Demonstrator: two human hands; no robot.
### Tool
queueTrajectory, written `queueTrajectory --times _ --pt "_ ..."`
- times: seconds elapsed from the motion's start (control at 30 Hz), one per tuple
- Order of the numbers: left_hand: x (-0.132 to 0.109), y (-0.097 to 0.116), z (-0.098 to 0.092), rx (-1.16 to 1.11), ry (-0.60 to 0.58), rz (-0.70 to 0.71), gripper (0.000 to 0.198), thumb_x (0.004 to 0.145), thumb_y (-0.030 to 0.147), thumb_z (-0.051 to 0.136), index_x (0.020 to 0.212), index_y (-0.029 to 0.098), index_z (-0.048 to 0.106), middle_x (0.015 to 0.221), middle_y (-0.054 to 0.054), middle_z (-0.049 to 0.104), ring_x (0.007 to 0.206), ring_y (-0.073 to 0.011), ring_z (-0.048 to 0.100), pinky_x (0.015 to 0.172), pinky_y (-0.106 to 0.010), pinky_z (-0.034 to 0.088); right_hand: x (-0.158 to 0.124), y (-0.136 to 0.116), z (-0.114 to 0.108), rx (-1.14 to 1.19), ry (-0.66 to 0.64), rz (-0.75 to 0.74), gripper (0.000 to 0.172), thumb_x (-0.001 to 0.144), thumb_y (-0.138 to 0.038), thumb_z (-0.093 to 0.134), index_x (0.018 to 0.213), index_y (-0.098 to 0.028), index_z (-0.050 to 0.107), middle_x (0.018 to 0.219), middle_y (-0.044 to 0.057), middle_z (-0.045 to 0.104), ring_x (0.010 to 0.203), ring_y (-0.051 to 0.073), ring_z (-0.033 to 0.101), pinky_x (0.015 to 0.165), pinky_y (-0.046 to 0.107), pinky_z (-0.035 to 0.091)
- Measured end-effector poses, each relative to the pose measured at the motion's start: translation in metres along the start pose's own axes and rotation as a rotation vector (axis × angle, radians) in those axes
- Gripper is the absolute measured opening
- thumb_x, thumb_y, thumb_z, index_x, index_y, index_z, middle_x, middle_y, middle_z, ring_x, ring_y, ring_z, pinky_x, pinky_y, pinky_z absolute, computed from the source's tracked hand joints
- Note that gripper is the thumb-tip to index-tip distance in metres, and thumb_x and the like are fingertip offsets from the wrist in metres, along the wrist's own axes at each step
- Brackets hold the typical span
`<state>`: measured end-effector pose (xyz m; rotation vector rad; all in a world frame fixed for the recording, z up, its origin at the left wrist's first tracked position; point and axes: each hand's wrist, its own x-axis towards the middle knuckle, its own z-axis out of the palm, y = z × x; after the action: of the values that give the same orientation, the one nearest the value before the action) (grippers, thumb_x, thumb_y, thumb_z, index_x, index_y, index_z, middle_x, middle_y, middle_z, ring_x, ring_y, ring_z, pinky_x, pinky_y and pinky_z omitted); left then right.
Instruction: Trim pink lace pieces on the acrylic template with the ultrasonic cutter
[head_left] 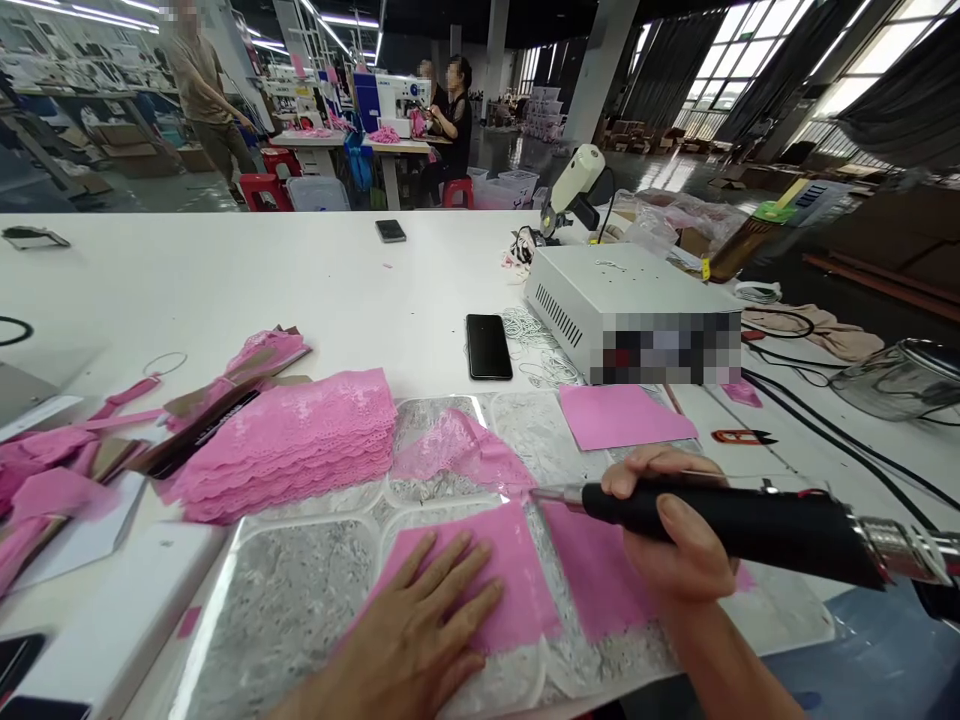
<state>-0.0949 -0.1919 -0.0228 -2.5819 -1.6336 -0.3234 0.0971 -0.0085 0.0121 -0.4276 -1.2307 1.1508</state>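
Worktable (225, 280), broad and white, bears a grey metal control box (622, 300), a stack of pink scalloped lace pieces (292, 440) at the left and a mottled grey cutting board (285, 600) in front of the person. On that board lies a flat pink fabric piece (510, 570), pressed down by the left hand (420, 640) with fingers spread wide, while the right hand (675, 530) is wrapped around a black-handled hot-cutting tool (735, 525) whose metal tip meets the cloth's upper edge. Cutting looks to be in hand, and drawing the tip along the cloth would call for steady pressure from the flat palm.
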Motion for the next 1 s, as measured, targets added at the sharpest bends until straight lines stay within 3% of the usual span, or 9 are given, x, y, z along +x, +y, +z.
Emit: queueTrajectory --times 0.17,0.37,0.57,0.73,1.0 --pt "-0.001 0.0 0.0 -0.01 0.014 -0.01 0.057 0.096 0.033 0.057 0.148 0.021 0.038 0.154 -0.01 0.036 0.142 -0.0294 0.035 0.113 -0.049 0.037 0.01 0.003 0.0 -0.047 0.025 -0.091 0.015 0.073 -0.021 0.06 0.087 -0.02 0.065 0.084 0.002 0.061 0.059 0.015 0.058 0.059 0.036 0.05" --pt "-0.001 0.001 -0.003 -0.038 0.027 -0.023 0.056 0.096 0.034 0.058 0.147 0.022 0.04 0.155 -0.008 0.036 0.143 -0.0277 0.034 0.116 -0.047 0.033 -0.001 -0.008 0.001 0.002 -0.002 0.013 0.016 0.073 -0.023 0.059 0.087 -0.021 0.065 0.082 0.003 0.059 0.057 0.015 0.056 0.055 0.035 0.049" --pt "0.001 0.002 -0.004 -0.025 -0.003 -0.015 0.058 0.095 0.034 0.06 0.147 0.02 0.04 0.153 -0.011 0.038 0.14 -0.031 0.038 0.113 -0.051 0.037 -0.004 -0.009 0.005 0.04 -0.008 0.02 0.016 0.073 -0.024 0.06 0.088 -0.021 0.066 0.083 0.003 0.058 0.057 0.014 0.055 0.054 0.033 0.049" --pt "0.001 0.003 -0.002 -0.063 -0.003 -0.036 0.057 0.096 0.034 0.058 0.148 0.022 0.038 0.154 -0.009 0.037 0.143 -0.0283 0.035 0.117 -0.05 0.031 -0.007 -0.006 0.005 0.051 -0.039 0.058 0.016 0.074 -0.025 0.06 0.089 -0.022 0.065 0.083 0.002 0.057 0.058 0.014 0.055 0.054 0.034 0.05" --pt "0.001 0.002 -0.004 -0.025 -0.007 -0.021 0.053 0.097 0.037 0.055 0.146 0.021 0.042 0.153 -0.008 0.038 0.14 -0.0283 0.039 0.115 -0.049 0.033 -0.009 -0.002 0.009 0.08 -0.059 0.047 0.015 0.076 -0.024 0.06 0.09 -0.021 0.065 0.084 0.001 0.058 0.059 0.012 0.056 0.057 0.032 0.05"
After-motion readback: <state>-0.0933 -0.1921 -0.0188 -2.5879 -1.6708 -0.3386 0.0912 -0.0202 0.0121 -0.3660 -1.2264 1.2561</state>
